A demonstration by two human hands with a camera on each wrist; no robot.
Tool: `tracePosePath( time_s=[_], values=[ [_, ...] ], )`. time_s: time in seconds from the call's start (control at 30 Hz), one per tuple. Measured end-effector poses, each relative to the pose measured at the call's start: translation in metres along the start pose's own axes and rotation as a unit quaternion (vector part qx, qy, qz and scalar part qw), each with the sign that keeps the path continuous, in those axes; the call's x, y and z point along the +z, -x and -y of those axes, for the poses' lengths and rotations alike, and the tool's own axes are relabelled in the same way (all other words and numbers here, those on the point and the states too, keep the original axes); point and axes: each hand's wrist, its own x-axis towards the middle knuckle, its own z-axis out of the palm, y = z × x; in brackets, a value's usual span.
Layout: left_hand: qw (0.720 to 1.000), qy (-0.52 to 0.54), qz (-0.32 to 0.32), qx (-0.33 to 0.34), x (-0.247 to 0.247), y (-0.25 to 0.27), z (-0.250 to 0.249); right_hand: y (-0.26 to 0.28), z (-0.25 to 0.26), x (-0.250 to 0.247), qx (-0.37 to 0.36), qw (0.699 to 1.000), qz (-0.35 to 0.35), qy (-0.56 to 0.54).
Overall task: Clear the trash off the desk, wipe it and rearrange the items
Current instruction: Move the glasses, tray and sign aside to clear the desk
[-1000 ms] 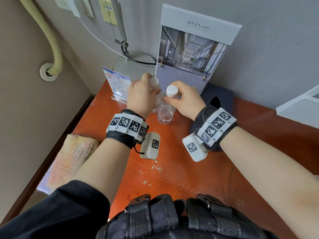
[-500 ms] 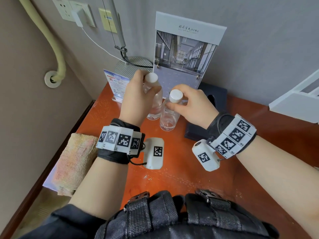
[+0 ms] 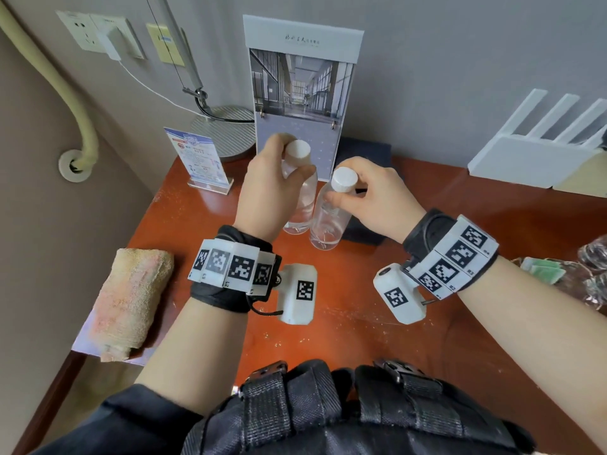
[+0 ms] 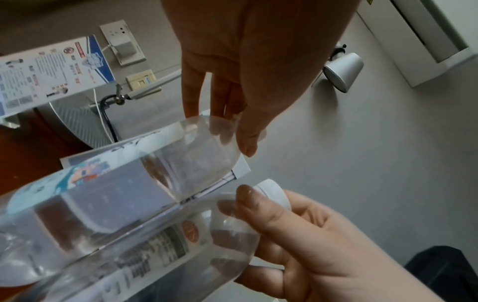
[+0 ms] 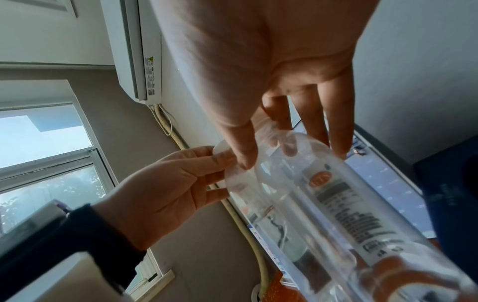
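Over the red-brown desk (image 3: 361, 323), each hand's fingers pinch a clear bottle's neck: left hand (image 3: 266, 192), right hand (image 3: 377, 198).

Soft, even daylight is filling all three views, coming from a window (image 5: 44, 155) that is blowing out bright in the right wrist view. Faint glints are showing on the orange desk (image 3: 345, 326) near the person. Straight edges are bending toward the frame borders. Both wrist views are smearing the close bottles (image 4: 108, 230) out of focus.
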Motion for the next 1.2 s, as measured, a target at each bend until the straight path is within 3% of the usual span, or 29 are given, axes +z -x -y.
tracePosePath(
  time_s=[0.57,1.2],
  values=[
    [0.998,-0.003,0.058,-0.001,0.096,0.056,-0.071,0.079,-0.070,-0.090,0.027,0.999,-0.033,0.014],
    [0.998,0.009,0.053,0.021,0.246,0.062,-0.171,0.111,-0.173,-0.237,0.021,0.995,-0.093,0.004]
  ],
)
